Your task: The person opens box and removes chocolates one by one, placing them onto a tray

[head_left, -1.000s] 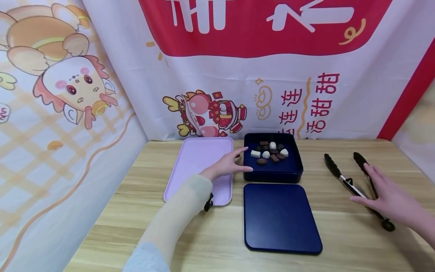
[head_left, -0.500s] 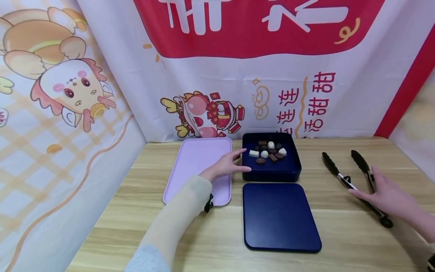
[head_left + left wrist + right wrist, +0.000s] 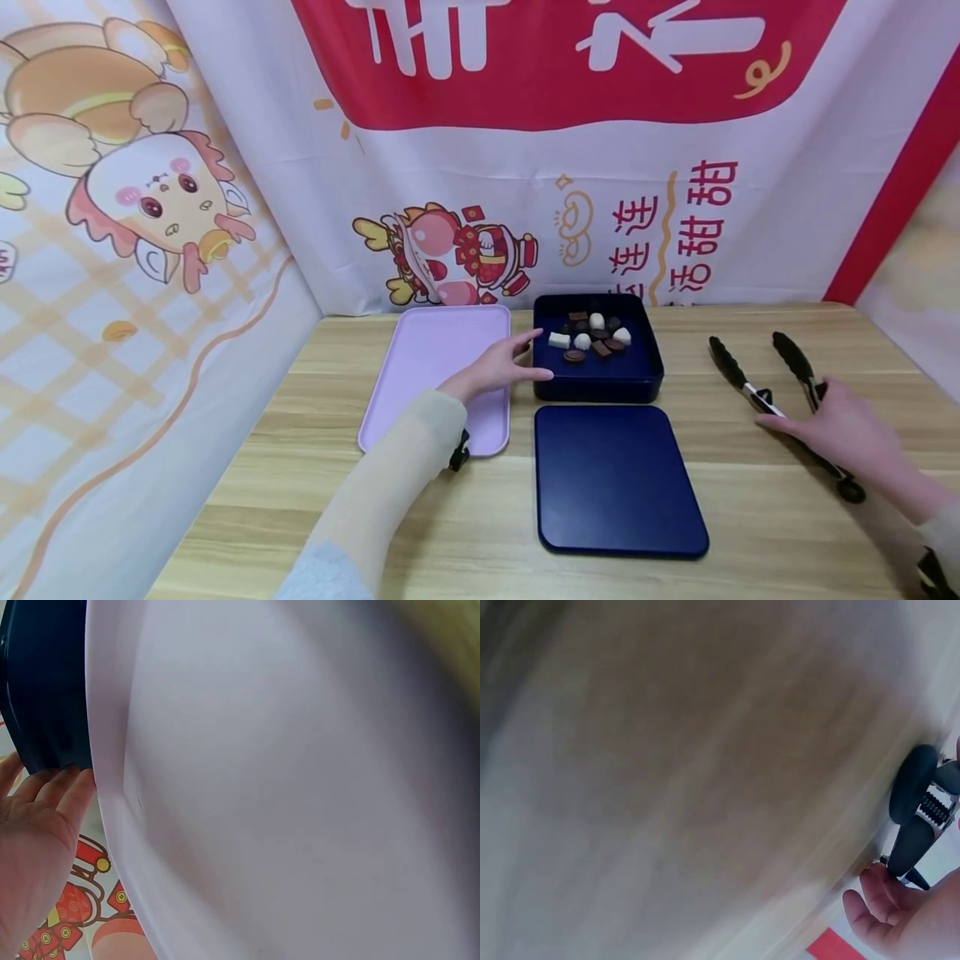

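My left hand reaches over a lilac tray to the left side of a dark blue box. Its fingers and thumb are spread at the box's wall; in the left wrist view the fingertips touch the box, straight. Inside lie several white and brown chocolates. On the right, my right hand grips a pair of black-and-silver tongs across both spread arms, thumb at the left arm and fingers curled at the right. The right wrist view shows the tongs' hinge end between thumb and fingers.
In front of the box a flat dark blue lid lies on the wooden table. A printed cloth backdrop hangs right behind the tray and box, and another cloth slopes along the left side.
My right hand has come down onto the tongs, its fingers curling in from a raised, spread pose. The left hand stays at the box. The head view has shifted slightly.
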### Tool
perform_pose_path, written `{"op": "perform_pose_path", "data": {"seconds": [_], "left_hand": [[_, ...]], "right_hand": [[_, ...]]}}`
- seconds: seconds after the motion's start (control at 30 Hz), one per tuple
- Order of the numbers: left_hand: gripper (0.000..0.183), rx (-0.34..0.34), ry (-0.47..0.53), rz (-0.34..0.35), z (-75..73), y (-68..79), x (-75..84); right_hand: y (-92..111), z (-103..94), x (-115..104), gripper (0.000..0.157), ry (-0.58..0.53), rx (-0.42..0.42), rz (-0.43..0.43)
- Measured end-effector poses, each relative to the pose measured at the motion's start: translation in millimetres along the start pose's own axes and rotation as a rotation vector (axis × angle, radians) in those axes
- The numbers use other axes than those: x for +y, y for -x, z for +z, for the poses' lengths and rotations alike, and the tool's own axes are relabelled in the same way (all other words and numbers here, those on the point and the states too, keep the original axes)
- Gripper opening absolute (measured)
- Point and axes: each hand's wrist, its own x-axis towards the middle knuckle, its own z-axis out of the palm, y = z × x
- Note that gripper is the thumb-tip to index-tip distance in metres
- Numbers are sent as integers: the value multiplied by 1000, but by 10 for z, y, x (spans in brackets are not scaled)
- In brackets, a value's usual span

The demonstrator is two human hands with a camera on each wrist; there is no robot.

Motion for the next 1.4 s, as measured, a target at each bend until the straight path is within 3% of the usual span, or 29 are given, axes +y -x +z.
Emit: {"op": "perform_pose_path", "data": {"seconds": [0.13, 0.3, 0.5, 0.63, 0.87, 1.07, 1.27, 1.4], "left_hand": [[88, -1, 1, -3, -13, 10, -1], [89, -12, -4, -5, -19, 8, -2], [89, -11, 2, -2, -16, 3, -7], [89, -17, 8, -3, -14, 4, -10], [88, -14, 14, -23, -27, 19, 1], [89, -16, -2, -37, -23, 5, 16], [88, -14, -3, -45, -27, 6, 18], [88, -12, 7, -42, -23, 5, 16]], "right_hand": [[1, -3, -43, 99, 4, -13, 37], [2, -37, -56, 95, -37, -21, 16], [-14, -100, -66, 68, -112, 53, -86], [-51, -188, -107, 58, -130, 107, -141], [-126, -407, -328, 89, -90, 112, -147], [-212, -591, -566, 79, -91, 115, -188], [-361, -742, -772, 95, -13, 89, -286], [-459, -811, -867, 95, 63, 35, -361]]}}
